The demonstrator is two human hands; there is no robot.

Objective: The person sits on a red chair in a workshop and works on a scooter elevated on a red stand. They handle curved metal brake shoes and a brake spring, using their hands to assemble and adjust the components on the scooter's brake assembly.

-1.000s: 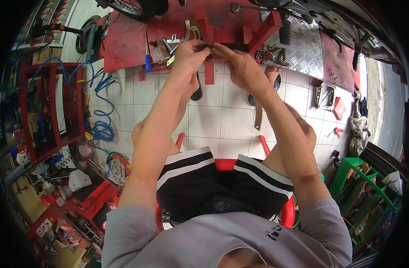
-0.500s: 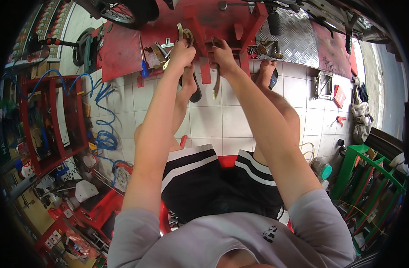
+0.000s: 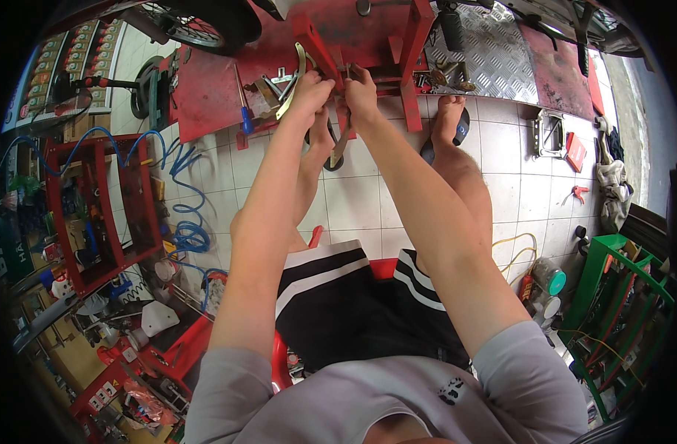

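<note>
At the red desk point(image 3: 209, 96), my right hand point(image 3: 361, 95) is holding a strip point(image 3: 341, 146), my left hand point(image 3: 311, 95) curling, contents unclear.

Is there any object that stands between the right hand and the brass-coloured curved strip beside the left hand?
Yes, in this view: the left post of the red frame and the left hand lie between the right hand and the brass-coloured strip. Their exact depth is unclear.
</note>
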